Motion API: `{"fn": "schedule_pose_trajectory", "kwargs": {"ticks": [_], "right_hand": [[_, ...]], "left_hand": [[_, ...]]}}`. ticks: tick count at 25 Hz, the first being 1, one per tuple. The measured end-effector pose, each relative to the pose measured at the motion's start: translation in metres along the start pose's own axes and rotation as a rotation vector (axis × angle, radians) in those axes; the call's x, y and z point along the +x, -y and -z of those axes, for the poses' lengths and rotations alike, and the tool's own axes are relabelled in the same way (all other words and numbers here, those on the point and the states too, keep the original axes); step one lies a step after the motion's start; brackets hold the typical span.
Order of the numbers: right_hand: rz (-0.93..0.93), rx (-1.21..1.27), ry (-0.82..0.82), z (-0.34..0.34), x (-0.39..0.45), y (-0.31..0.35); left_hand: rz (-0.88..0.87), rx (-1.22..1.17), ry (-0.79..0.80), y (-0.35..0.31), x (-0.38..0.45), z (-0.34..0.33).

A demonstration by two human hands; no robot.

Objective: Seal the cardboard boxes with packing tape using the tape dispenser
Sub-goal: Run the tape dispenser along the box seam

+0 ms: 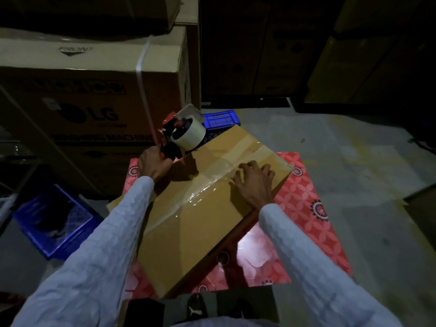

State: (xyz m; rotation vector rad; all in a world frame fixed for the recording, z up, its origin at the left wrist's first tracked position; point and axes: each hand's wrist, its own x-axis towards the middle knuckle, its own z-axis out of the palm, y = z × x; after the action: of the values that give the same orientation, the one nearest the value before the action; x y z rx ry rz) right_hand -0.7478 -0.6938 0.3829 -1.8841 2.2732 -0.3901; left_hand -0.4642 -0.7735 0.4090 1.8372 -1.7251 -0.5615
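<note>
Box [188, 223] running near-left to far-right, right hand [253, 182] flat (taped seam), left hand [153, 162] gripping dispenser [181, 133]

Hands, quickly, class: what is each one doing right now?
Left hand: grips the tape dispenser by its handle.
Right hand: open, fingers spread, pressing on the cardboard box.

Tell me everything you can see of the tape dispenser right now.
The red and black handheld tape dispenser carries a wide roll of pale packing tape on its hub, with a grey metal guard plate behind it. It is at the far left edge of the brown cardboard box, roll facing the camera. The left hand grips its handle, fingers curled round it. Whether its blade end touches the box is hidden.
</note>
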Motion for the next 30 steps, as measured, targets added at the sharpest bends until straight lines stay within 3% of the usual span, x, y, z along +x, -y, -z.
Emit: {"fn": "schedule_pose_trajectory", "kwargs": {"ticks": [4, 9, 14, 17, 19, 21, 23, 30], "right_hand": [[-0.13, -0.007, 0.167, -0.014, 0.051, -0.034], [-0.196, -0.017, 0.172, -0.006, 0.077, -0.04], [-0.31, -0.048, 0.114, -0.021, 0.052, -0.022], [-0.192, 0.208, -0.152, -0.029, 0.044, -0.026], [-0.163, 0.737, -0.257, -0.01, 0.05, -0.023], [-0.407, 1.248, -0.141, 0.026, 0.06, -0.019], [-0.64, 1.597, 0.151, 0.046, 0.068, -0.034], [-0.625, 1.473, 0.57, 0.07, 0.053, -0.07]], "left_hand": [[-0.062, -0.232, 0.125, -0.004, 0.007, -0.002], [-0.092, -0.349, 0.33, -0.029, -0.001, -0.019], [-0.084, -0.403, 0.494, -0.047, -0.012, -0.039], [-0.069, -0.419, 0.542, -0.061, -0.015, -0.054], [-0.076, -0.426, 0.56, -0.071, -0.016, -0.064], [-0.062, -0.413, 0.565, -0.082, -0.018, -0.075], [-0.059, -0.414, 0.584, -0.096, -0.025, -0.085], [-0.066, -0.472, 0.564, -0.125, -0.04, -0.105]]}}
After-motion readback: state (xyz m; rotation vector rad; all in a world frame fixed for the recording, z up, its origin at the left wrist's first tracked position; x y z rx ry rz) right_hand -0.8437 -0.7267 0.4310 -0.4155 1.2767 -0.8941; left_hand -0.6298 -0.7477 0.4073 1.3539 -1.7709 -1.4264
